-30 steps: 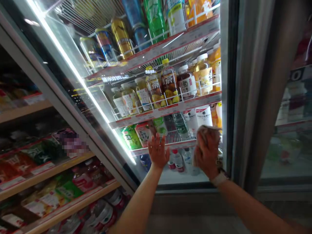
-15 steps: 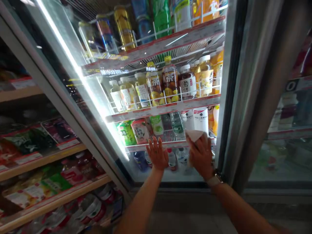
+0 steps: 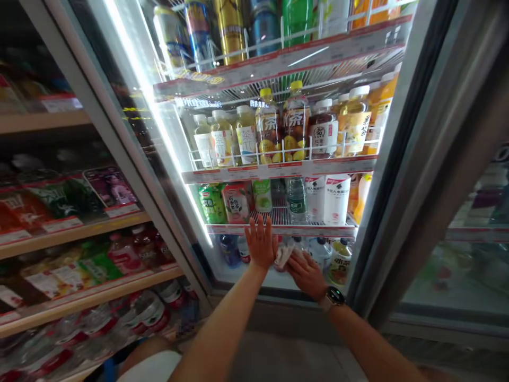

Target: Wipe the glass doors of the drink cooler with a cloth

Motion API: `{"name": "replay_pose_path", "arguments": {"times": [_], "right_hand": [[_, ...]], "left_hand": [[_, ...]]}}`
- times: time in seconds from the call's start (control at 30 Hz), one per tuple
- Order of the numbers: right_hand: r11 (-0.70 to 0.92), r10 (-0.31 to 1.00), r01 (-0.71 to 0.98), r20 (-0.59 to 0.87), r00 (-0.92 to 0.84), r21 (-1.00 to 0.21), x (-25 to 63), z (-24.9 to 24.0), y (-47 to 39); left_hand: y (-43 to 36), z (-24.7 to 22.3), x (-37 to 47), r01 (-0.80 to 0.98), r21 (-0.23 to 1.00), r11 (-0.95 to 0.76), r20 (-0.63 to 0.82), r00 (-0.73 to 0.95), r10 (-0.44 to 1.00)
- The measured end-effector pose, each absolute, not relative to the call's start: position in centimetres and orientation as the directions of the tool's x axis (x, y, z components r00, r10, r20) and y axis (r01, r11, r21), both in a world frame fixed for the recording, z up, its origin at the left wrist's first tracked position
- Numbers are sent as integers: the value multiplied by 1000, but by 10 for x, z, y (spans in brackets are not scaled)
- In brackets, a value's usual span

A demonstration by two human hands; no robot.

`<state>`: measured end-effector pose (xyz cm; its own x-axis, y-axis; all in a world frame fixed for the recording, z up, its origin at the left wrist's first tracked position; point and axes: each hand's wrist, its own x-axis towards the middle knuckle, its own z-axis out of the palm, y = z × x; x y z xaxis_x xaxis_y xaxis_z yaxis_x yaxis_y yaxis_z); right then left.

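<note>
My left hand (image 3: 261, 245) is flat against the glass door of a lit drinks fridge, fingers stretched upward and apart, with nothing in it. Just right of it, my right hand (image 3: 307, 271), with a smartwatch (image 3: 334, 295) on the wrist, presses a crumpled white cloth (image 3: 283, 255) to the glass. The cloth lies under the fingertips, close beside my left palm. Behind the glass, around both hands, bottles such as a large bottle with a yellow-green label (image 3: 340, 262) stand on the bottom level.
Inside the fridge, shelves hold tea bottles (image 3: 270, 127), cans (image 3: 231, 32) and white cartons (image 3: 337, 200). A metal door frame (image 3: 413, 175) runs up the right side. On the left, wooden shelves (image 3: 79, 293) carry packaged drinks. A knee (image 3: 149, 363) shows at the lower left.
My right hand has moved the cloth left and down across the glass, up beside my left hand. My left hand stays flat on the door. The view has shifted slightly.
</note>
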<state>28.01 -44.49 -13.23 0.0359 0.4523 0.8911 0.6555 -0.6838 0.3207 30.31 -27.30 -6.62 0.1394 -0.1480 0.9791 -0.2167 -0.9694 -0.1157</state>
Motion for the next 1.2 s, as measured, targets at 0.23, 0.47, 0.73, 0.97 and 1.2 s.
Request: {"name": "replay_pose_path", "arguments": {"times": [0.23,0.47,0.73,0.97,1.2], "right_hand": [[-722,398,632,916,45,282,288,-95,-452],[-899,58,438,994,94,11,289,-54,-447],[-699,376,678,923,78,227,281,-136,-436],[-702,447,657,888,106,275,279,-112,-457],[-912,72,410,986,149,4,285,-54,-452]], "left_hand": [[-266,-70,298,-217,-189,-958,966,135,-222],[-268,-74,296,-204,-164,-965,966,163,-198],[-273,-79,296,-164,-154,-974,975,136,-177],[-273,-85,296,-173,-137,-975,976,142,-163],[-273,-87,296,-200,-121,-972,975,162,-155]]}}
